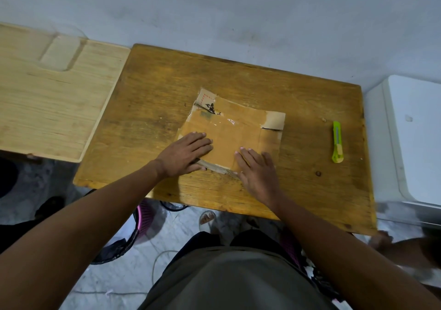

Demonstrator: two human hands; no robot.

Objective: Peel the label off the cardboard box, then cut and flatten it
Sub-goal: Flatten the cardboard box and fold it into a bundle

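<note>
Lying flat near the middle of the wooden table (167, 90), the cardboard box (235, 128) is already cut open and spread out. Both hands press on its near part, fingers straight and together, gripping nothing: the left hand (185, 155) on the left side, the right hand (259, 170) on the right. I think they push so the folds stay down. Some tape (229, 122) shines on the cardboard. To the right of the box, well apart, the green cutter (337, 142) rests unused.
</note>
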